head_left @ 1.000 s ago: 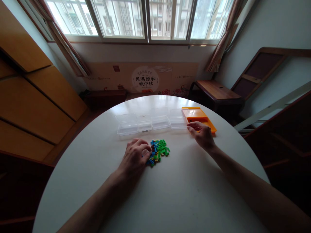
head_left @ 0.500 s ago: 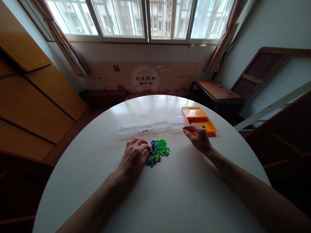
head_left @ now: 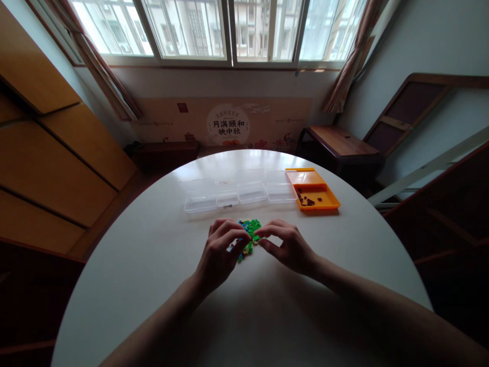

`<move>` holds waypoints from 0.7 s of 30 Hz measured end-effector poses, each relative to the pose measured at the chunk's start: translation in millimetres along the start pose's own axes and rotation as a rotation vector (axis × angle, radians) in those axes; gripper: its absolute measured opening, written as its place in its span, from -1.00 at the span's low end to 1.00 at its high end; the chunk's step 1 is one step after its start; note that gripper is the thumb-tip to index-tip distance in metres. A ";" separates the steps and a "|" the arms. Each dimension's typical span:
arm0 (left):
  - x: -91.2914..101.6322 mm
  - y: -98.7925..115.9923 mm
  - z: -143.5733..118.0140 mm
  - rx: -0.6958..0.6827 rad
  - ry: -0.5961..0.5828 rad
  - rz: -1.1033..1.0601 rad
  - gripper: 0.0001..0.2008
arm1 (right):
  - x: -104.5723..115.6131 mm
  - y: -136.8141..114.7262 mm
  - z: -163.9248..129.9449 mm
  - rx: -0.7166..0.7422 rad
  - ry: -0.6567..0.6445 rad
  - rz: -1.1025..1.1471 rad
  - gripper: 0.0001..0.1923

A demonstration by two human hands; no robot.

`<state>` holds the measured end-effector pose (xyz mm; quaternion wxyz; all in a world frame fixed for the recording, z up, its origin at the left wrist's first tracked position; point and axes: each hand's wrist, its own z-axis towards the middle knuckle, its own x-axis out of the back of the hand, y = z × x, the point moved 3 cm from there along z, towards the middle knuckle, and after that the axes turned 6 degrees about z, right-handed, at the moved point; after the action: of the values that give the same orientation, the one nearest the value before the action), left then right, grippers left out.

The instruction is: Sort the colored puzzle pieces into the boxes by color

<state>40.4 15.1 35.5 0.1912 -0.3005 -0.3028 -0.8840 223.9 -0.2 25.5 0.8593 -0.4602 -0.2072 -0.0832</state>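
Note:
A pile of small toy building bricks [head_left: 253,226], green, blue and some yellow, lies on the white table, partly hidden by my fingers. Over its left side is my left hand [head_left: 221,250], thumb and index pinched together at the pile; what sits between the tips, if anything, is too small to name. From the right, my right hand [head_left: 288,245] reaches the pile's edge, its thumb and index slightly apart and close to the left fingertips. Behind it, an orange box [head_left: 331,203] with its lid open holds several small dark brown pieces [head_left: 307,202].
Clear plastic boxes with raised lids stand in a row left of the orange box, among them the leftmost clear box [head_left: 200,205] and a larger clear box [head_left: 252,193]. The round white table [head_left: 145,265] has its far edge towards the window. A wooden side table [head_left: 342,140] stands beyond.
My right hand has moved from the orange box down and left to the pile, uncovering the brown pieces. My left hand has shifted right over the bricks, its thumb and index now pinched.

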 end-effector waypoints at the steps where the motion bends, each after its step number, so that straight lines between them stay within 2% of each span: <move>1: -1.7 0.6 -0.9 -0.006 0.002 -0.009 -0.94 | -2.6 -3.0 -1.0 0.026 -0.010 0.001 -0.86; 9: -7.0 1.3 -5.4 -0.005 -0.007 -0.006 -0.93 | -3.7 -6.8 -2.4 0.062 0.054 -0.022 -0.91; 15: -6.7 4.3 -5.8 -0.027 -0.013 0.013 -0.95 | -5.6 -9.2 -2.2 0.071 0.034 -0.020 -0.91; 21: -3.6 3.2 -3.7 0.020 -0.005 0.026 -0.93 | -3.8 0.4 -0.8 -0.117 0.028 0.167 -0.90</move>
<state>43.2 10.8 32.2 0.2048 -0.3046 -0.3083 -0.8776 220.9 -0.9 23.2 0.8377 -0.5241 -0.1508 -0.0296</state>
